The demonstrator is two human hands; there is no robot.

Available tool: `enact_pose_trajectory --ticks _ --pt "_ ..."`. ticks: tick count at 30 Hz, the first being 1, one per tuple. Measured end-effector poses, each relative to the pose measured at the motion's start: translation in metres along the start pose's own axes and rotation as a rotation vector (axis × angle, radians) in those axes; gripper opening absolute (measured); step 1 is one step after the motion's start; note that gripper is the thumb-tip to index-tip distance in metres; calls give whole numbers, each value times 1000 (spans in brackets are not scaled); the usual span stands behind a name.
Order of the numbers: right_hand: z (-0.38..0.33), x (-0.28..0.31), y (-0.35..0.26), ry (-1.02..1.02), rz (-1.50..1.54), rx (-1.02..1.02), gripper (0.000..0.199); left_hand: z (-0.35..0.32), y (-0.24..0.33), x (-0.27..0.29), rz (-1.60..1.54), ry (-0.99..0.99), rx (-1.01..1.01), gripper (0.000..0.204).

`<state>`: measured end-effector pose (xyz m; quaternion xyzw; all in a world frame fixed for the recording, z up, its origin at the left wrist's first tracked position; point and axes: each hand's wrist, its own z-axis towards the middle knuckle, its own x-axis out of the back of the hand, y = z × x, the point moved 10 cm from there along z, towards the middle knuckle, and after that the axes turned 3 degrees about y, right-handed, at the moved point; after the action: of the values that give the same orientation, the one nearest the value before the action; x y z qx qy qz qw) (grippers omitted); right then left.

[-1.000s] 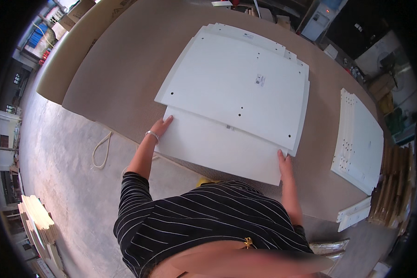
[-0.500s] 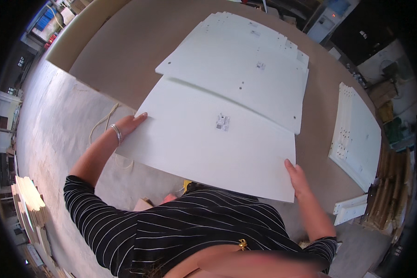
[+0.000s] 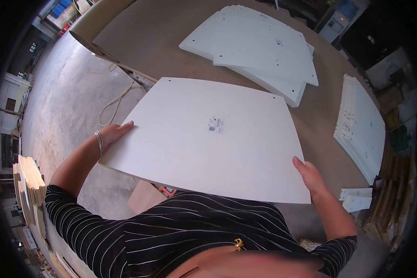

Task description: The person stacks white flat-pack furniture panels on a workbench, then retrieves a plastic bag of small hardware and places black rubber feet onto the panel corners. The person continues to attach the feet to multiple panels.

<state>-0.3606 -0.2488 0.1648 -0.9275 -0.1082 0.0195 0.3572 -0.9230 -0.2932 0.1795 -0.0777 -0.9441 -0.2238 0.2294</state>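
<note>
Between my two hands is a large white panel point(image 3: 180, 148) with a printed label near its middle and a small dark hole at each far corner. My left hand point(image 3: 113, 134) grips its left edge, thumb on top and fingers hidden beneath. At the right edge my right hand point(image 3: 308, 176) holds it the same way. Beyond the held panel, apart from it, a stack of white panels point(image 3: 259, 46) lies on the brown-topped table point(image 3: 157, 55). The top panel of that stack sits askew over those under it.
Another stack of white panels with rows of holes point(image 3: 363, 125) lies at the table's right, beside small white strips point(image 3: 356, 201). A cord loop point(image 3: 111, 109) hangs at the left. Wooden boards point(image 3: 30, 180) stand far left on the concrete floor point(image 3: 65, 116). Brown packs point(image 3: 394, 185) stand right.
The held panel has come away from the stack toward my body, and its far edge now shows. The top panel of the stack now sits turned relative to those beneath.
</note>
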Motion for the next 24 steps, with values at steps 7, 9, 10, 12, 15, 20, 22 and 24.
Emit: enact_pose_trajectory --ticks 7,9,10,12,15,20,22,24 --pt "23 37 -39 151 -18 239 51 14 48 -5 -154 28 -184 56" --pt "43 63 -57 230 -73 294 52 34 73 -24 -170 1 -223 56" --pt "58 75 -69 254 -87 340 53 47 91 -36 -187 -27 -251 56" --pt "87 104 -85 336 -149 400 58 76 118 -60 -268 -82 -294 56" --pt "133 152 -104 407 -247 443 66 121 170 -95 -265 -91 -427 55" --pt "204 236 -122 603 -435 441 70 180 255 -158 -162 -125 -487 54" --pt "232 270 -131 608 -420 438 72 194 283 -174 -88 -24 -548 57" --pt "270 294 -142 489 -314 415 73 213 313 -195 -124 -38 -549 65"
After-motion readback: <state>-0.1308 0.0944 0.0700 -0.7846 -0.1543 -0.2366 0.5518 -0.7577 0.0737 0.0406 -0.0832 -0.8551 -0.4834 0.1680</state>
